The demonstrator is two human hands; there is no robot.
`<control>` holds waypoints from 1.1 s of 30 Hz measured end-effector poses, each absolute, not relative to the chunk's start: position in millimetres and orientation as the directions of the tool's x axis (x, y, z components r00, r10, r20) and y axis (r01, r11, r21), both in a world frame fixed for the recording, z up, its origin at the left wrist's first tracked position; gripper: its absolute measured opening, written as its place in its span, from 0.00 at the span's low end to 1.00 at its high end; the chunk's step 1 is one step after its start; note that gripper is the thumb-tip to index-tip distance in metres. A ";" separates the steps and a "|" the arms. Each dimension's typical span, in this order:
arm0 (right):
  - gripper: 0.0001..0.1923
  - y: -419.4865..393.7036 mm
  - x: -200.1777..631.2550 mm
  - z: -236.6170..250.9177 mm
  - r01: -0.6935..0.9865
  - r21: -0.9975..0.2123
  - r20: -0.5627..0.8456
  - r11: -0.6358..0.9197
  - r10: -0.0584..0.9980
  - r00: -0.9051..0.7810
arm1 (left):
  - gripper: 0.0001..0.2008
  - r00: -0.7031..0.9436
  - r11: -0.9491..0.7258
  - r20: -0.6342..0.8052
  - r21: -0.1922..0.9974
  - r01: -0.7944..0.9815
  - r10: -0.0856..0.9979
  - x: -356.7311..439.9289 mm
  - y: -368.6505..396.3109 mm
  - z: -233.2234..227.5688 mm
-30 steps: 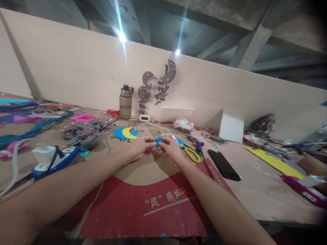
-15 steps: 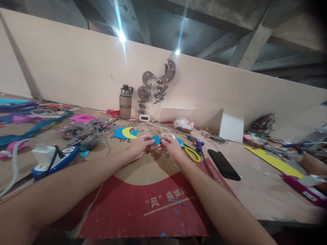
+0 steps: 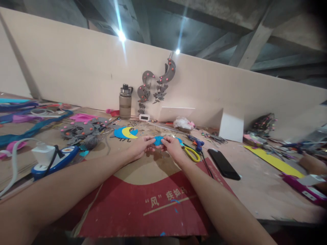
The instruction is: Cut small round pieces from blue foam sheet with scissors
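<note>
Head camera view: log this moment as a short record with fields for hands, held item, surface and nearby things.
left hand: left hand pinches the left edge of the blue cutout
right hand: right hand pinches its right edge
held item: small, blue, flat, lifted just above the surface
surface: red and brown cardboard sheet under the forearms
right of hands: yellow-handled scissors, blue glue gun, black phone
behind hands: blue and yellow moon piece, water bottle

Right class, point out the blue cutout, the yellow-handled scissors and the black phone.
blue cutout (image 3: 158, 140), head view, middle of the piece between both hands
yellow-handled scissors (image 3: 192, 154), head view, handle loop
black phone (image 3: 223, 164), head view, screen centre
</note>
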State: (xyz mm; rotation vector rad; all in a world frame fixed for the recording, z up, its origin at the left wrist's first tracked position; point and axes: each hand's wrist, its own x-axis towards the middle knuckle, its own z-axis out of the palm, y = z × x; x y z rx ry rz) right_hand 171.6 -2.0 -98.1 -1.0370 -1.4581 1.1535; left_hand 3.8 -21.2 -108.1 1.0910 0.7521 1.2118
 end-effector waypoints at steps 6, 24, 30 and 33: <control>0.08 4.3 172.6 -99.1 0.013 -0.980 0.196 0.198 0.975 -0.103 | 0.01 0.076 0.008 0.022 0.931 -0.364 0.997 5.0 -21.7 -103.2; 0.22 -3.9 172.5 -91.4 0.035 -0.945 0.312 0.325 0.930 -0.197 | 0.01 0.045 0.023 -0.010 0.951 -0.308 0.999 5.6 -23.1 -100.8; 0.15 -2.3 173.0 -97.0 0.150 -0.927 0.315 0.344 0.930 -0.187 | 0.04 0.120 -0.009 0.047 0.955 -0.298 0.992 4.9 -23.6 -102.7; 0.11 0.2 173.8 -100.7 0.203 -0.910 0.325 0.361 0.927 -0.187 | 0.06 0.186 -0.022 0.071 0.966 -0.256 0.980 4.3 -25.7 -102.2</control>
